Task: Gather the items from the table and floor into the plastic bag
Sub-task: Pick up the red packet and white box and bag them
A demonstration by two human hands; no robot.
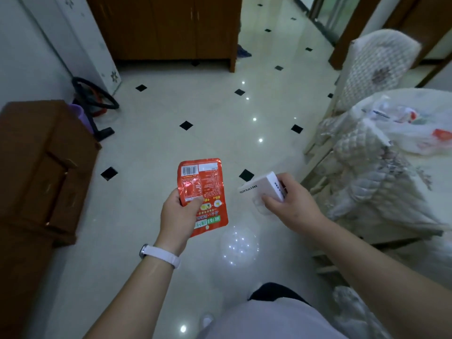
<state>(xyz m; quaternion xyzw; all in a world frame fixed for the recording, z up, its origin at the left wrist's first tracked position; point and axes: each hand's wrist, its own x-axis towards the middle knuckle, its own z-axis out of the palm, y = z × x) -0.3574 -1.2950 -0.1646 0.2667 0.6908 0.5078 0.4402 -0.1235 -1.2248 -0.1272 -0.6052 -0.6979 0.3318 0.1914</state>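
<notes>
Left grip (179, 216): closed on the lower left edge of a red foil packet (205, 187), thumb across the printed face, fingers hidden behind it. The packet is held flat toward the camera, above the floor (195, 113).

Right grip (291, 204): fingers curled round a small white box (263, 187), thumb on its near face. A crumpled clear plastic scrap (263, 209) is also under that grip, below the box; can't tell its shape.

Writing:
- The box's side strip reads roughly "REDMI Buds 6"; the rest is too small to read.
- The packet has a barcode and white label panel at the top. The print below runs upside down to the camera, with green blocks near the bottom, and is not legible.

The plastic bag (415, 138) lies slumped on the counter (435, 172) at far right, well apart from both grips. It is translucent, and the red and white shapes inside are blurred. The counter is cut off by the frame edge.

A clear round object (238, 245) sits on the floor between the forearms, glinting; can't identify it.

White strap (161, 254) on the left wrist. Quilt-covered chair (376, 69) beside the counter, motion-blurred.
</notes>
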